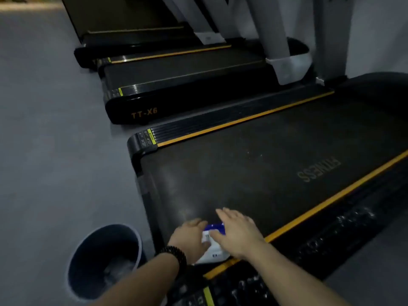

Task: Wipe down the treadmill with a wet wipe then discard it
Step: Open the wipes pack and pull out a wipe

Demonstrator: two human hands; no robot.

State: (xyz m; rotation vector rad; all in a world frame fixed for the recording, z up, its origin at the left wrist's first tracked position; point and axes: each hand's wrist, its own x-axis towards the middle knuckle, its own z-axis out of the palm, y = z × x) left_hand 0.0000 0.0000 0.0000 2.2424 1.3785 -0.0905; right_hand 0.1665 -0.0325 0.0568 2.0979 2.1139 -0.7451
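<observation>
so this looks like the very start tbh; both hands are down on a white and blue wet wipe pack (213, 241) sitting on the near end of the treadmill (254, 173) belt; the left hand (191, 236) has its fingers wrapped around the pack's left side, steadying it; the right hand (235, 230) lies over the top with fingers mostly straight, can't tell if it's pinching anything under there; no loose wipe is visible, so I'd say nothing has been wiped yet; just left of the grip and nearer, a dark trash bin (103, 261) stands on the floor, ready for the discard; beyond the grip the belt looks dusty; further off sit two more treadmills (176, 85)
</observation>
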